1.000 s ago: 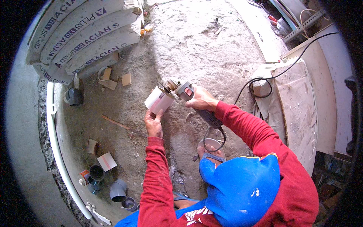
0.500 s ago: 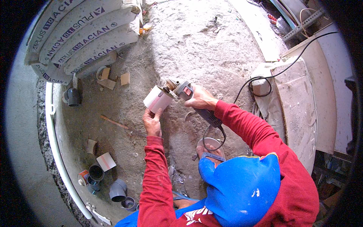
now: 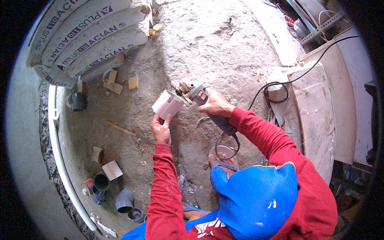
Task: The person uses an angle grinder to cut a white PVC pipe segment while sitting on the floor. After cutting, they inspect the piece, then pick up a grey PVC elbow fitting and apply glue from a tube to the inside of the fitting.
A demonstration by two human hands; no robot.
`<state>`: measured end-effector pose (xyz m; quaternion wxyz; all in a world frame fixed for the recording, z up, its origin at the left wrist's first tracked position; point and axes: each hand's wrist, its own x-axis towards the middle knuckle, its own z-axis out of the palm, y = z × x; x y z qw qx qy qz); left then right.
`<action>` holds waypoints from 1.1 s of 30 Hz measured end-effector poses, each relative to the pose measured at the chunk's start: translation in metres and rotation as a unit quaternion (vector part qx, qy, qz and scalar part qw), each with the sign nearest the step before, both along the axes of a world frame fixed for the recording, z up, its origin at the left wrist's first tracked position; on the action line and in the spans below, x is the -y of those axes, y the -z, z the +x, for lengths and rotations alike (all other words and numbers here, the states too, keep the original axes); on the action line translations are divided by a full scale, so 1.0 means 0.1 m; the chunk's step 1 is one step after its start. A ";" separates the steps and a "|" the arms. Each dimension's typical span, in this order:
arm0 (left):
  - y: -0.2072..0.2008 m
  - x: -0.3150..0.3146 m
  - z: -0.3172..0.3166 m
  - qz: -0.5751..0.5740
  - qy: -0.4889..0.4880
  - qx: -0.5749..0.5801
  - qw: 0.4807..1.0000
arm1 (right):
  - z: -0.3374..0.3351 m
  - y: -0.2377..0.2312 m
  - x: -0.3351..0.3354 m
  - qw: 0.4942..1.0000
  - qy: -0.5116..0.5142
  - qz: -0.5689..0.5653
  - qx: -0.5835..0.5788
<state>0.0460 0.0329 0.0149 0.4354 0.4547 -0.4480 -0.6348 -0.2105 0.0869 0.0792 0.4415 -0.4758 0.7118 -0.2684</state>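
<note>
My left hand [image 3: 161, 129] grips a short piece of wide white pipe [image 3: 168, 105] from below and holds it tilted above the rough concrete floor. My right hand [image 3: 216, 105] is closed around the body of a grey angle grinder [image 3: 199, 93]. The grinder's head is against the upper right rim of the pipe. Its black cord [image 3: 280, 83] runs off to the right over a board. Both of my sleeves are red, and a blue cap [image 3: 256, 200] fills the lower middle of the view.
Stacked sacks [image 3: 88, 36] lie at the upper left. Grey pipe fittings [image 3: 125, 200] and a white pipe offcut [image 3: 112, 170] sit at the lower left beside a long white pipe [image 3: 60, 160]. Small wood blocks [image 3: 133, 82] and a stick [image 3: 124, 130] lie on the floor. A wooden board [image 3: 312, 112] stands to the right.
</note>
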 end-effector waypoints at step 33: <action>-0.06 0.37 -0.08 0.041 -0.053 -0.058 0.996 | -0.05 -0.15 -0.13 0.999 -0.012 -0.043 0.007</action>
